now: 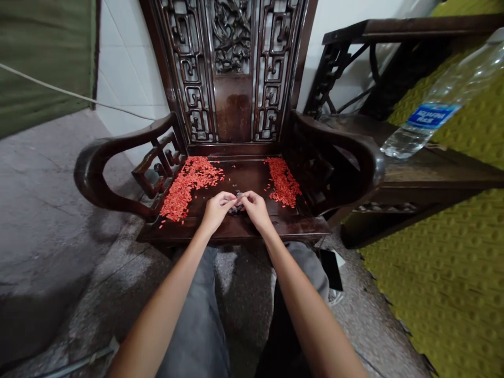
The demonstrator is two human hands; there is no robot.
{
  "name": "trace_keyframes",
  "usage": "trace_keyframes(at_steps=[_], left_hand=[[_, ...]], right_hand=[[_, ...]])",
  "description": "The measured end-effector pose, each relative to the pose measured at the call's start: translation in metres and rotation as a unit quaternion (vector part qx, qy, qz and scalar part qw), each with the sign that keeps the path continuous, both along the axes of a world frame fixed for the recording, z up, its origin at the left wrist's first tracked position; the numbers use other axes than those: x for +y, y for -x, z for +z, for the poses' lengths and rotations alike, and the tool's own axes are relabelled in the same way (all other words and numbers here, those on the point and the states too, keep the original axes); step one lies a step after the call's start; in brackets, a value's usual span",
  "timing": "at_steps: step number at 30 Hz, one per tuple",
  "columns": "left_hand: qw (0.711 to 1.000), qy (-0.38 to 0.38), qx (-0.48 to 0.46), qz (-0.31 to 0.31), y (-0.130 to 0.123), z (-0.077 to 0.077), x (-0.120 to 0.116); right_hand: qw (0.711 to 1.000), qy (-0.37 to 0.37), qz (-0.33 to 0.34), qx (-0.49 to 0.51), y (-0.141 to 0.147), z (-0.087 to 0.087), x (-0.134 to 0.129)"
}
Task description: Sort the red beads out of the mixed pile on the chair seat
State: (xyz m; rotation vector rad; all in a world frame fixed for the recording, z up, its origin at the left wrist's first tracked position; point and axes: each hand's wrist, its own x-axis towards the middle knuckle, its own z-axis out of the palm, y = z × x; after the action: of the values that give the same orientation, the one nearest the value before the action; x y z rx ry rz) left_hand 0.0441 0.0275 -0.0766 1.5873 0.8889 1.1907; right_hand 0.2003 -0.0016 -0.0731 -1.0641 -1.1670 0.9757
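My left hand [217, 210] and my right hand [254, 207] meet over the front of a dark wooden chair seat [244, 174]. Thumbs and fingertips of both are pinched together; whatever is between them is too small to make out. Beneath the fingertips lies a little heap of dark grey pieces [236, 208]. Many small red-orange pieces [185, 185] spread over the left side of the seat. A smaller patch of red pieces [283, 182] covers the right side, apart from the heap.
Curved armrests flank the seat, left [92, 168] and right [370, 163]. An Aquafina water bottle [429, 118] stands on a wooden side table [433, 168] at the right. A dark phone-like object [331, 269] lies below the seat's right front corner.
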Motion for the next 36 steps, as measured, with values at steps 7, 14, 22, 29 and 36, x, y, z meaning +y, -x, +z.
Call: trace_keyframes(at_steps=[7, 14, 22, 29, 36], left_hand=[[1.0, -0.012, 0.013, 0.001, 0.0, 0.004, -0.005], [1.0, -0.01, 0.006, 0.005, -0.001, 0.004, -0.008], [0.996, -0.057, 0.055, 0.032, 0.0, 0.007, -0.012], [0.971, -0.163, 0.162, 0.065, -0.003, 0.01, -0.016], [0.968, -0.169, 0.172, 0.066, -0.003, 0.012, -0.018]], right_hand=[[1.0, -0.002, -0.002, -0.021, 0.0, 0.003, -0.003], [1.0, 0.007, -0.007, -0.013, 0.0, 0.004, -0.003], [1.0, -0.003, 0.013, 0.012, -0.001, 0.004, -0.005], [1.0, 0.003, 0.003, -0.02, -0.004, 0.0, -0.004], [1.0, -0.002, -0.01, -0.027, -0.005, -0.004, -0.001]])
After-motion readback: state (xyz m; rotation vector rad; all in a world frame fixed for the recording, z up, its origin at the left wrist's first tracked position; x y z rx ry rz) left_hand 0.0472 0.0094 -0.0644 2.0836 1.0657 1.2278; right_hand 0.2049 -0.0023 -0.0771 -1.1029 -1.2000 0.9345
